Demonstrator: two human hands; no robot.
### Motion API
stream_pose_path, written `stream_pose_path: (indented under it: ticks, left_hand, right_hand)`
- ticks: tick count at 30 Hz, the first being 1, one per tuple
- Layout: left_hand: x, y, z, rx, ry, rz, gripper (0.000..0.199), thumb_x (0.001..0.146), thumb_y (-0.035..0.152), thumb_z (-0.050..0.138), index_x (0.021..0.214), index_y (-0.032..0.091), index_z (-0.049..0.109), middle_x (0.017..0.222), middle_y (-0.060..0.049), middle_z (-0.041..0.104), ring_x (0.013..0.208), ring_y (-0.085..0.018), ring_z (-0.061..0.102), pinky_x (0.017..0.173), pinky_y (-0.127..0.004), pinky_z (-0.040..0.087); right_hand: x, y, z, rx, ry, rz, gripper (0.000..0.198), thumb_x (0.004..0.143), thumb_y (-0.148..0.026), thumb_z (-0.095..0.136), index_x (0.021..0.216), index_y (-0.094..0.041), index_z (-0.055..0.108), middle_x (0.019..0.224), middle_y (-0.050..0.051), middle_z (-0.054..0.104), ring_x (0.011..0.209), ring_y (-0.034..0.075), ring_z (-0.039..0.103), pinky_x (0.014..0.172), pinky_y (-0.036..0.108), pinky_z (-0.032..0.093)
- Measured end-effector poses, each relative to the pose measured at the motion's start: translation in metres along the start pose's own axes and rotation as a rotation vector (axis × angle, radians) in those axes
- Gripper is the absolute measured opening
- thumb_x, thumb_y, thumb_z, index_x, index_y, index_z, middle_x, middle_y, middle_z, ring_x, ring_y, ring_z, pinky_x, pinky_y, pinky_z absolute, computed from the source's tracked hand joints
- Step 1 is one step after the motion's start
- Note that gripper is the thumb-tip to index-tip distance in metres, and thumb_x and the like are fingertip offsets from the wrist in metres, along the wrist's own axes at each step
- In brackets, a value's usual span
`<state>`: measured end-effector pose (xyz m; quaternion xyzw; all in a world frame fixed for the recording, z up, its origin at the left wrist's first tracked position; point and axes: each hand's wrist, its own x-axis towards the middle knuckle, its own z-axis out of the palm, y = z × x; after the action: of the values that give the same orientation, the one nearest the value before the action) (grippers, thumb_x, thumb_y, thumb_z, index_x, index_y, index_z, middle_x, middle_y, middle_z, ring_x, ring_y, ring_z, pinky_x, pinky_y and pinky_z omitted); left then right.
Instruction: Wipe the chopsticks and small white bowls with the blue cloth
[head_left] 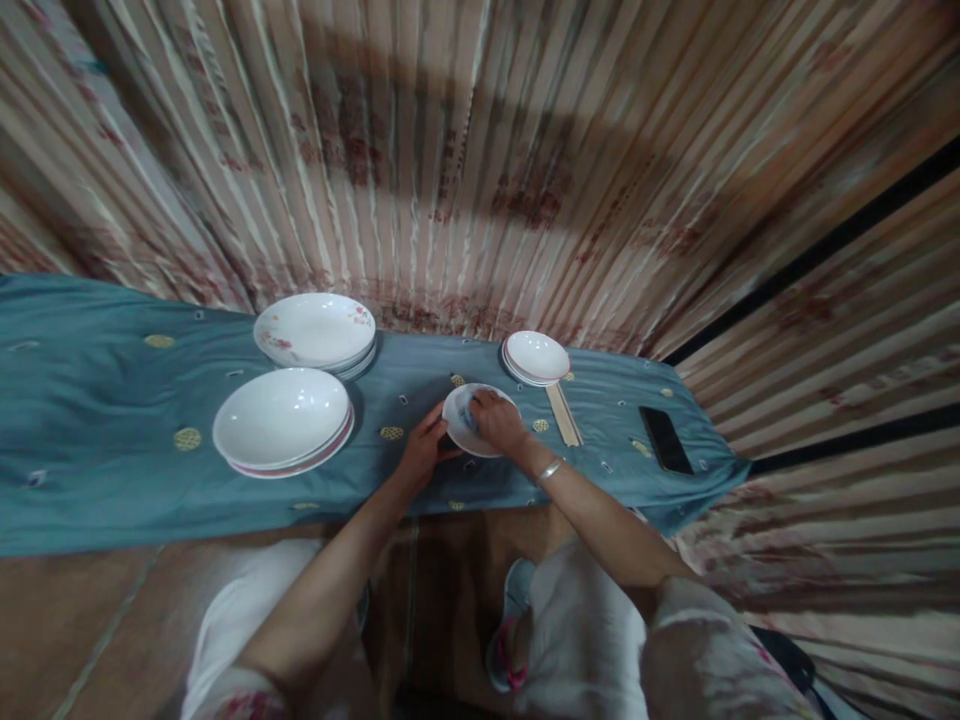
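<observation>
A small white bowl (456, 432) is at the front middle of the cloth-covered table. My left hand (424, 447) grips its left side, thumb near the rim and fingers reaching under. Inside the bowl, my right hand (496, 420), with a bracelet on the wrist, is closed on a small bluish cloth (468, 413) pressed to the inner surface. The right fingertips are partly hidden. Just behind and to the right stands a stack of small bowls (537, 356), with a bundle of chopsticks (564, 416) lying in front of it.
Two stacks of larger dishes are on the left: deep white bowls (282, 418) in front, flower-patterned plates (315, 330) behind. A black phone (666, 440) lies at the right end of the blue-green tablecloth (112, 430). A pleated curtain (450, 180) hangs close behind the table.
</observation>
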<state>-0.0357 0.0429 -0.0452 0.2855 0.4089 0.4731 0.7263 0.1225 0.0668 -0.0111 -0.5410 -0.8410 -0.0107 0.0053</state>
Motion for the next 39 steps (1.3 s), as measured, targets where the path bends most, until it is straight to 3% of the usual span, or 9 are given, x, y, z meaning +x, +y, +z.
stream_pose_path:
  ticks: [9,13,19,23,27,32,39]
  left_hand:
    - [-0.001,0.000,0.001,-0.001,-0.009,0.005,0.050,0.079,0.022,0.061,0.129,0.023,0.059,0.122,-0.010,0.064,0.106,-0.028,0.062,0.070,-0.040,0.060]
    - [-0.001,0.001,0.001,-0.025,-0.009,-0.006,0.049,0.078,0.021,0.064,0.126,0.023,0.061,0.120,-0.009,0.066,0.104,-0.027,0.063,0.073,-0.040,0.060]
    - [0.000,0.000,0.001,-0.033,0.013,-0.010,0.050,0.075,0.023,0.067,0.125,0.022,0.061,0.117,-0.009,0.067,0.100,-0.027,0.064,0.072,-0.041,0.059]
    - [0.000,-0.001,0.001,-0.004,0.023,0.008,0.050,0.075,0.025,0.067,0.125,0.022,0.062,0.115,-0.009,0.068,0.096,-0.024,0.064,0.068,-0.034,0.059]
    - [-0.001,-0.002,0.001,0.018,0.027,0.014,0.047,0.082,0.033,0.060,0.127,0.020,0.060,0.107,-0.009,0.070,0.086,-0.021,0.065,0.058,-0.026,0.055]
    - [0.000,-0.002,0.001,0.003,0.025,0.006,0.046,0.089,0.042,0.049,0.126,0.018,0.059,0.106,-0.009,0.070,0.084,-0.020,0.066,0.059,-0.027,0.056]
    - [0.001,-0.003,0.001,-0.054,0.014,0.009,0.040,0.086,0.043,0.057,0.111,0.013,0.064,0.107,-0.013,0.070,0.096,-0.026,0.067,0.073,-0.039,0.059]
  right_hand:
    - [-0.020,0.015,-0.009,-0.029,-0.137,-0.021,0.021,0.083,-0.007,0.052,0.088,-0.011,0.072,0.100,0.019,0.070,0.103,0.026,0.061,0.097,0.038,0.044]
    - [-0.028,0.016,-0.022,0.018,-0.229,-0.005,0.019,0.079,-0.008,0.056,0.085,-0.012,0.074,0.091,0.016,0.074,0.090,0.026,0.067,0.082,0.033,0.048]
    - [-0.038,0.016,-0.032,0.404,-0.316,-0.028,0.022,0.085,-0.016,0.054,0.093,-0.018,0.074,0.088,0.005,0.075,0.077,0.017,0.066,0.067,0.024,0.044]
    - [-0.042,0.005,-0.025,0.629,-0.224,0.032,0.023,0.084,-0.019,0.057,0.103,-0.017,0.071,0.092,0.003,0.073,0.080,0.017,0.065,0.070,0.024,0.044]
    - [-0.036,-0.012,-0.015,0.700,-0.095,0.077,0.023,0.083,-0.018,0.061,0.104,-0.016,0.070,0.093,0.004,0.072,0.081,0.016,0.064,0.073,0.025,0.045]
    - [-0.019,-0.026,-0.007,0.640,0.037,0.124,0.022,0.085,-0.020,0.060,0.105,-0.017,0.067,0.098,0.005,0.071,0.082,0.016,0.064,0.076,0.026,0.045]
    - [0.008,-0.032,-0.005,0.401,0.169,0.171,0.020,0.089,-0.023,0.055,0.104,-0.015,0.065,0.106,0.010,0.070,0.096,0.022,0.062,0.088,0.032,0.045]
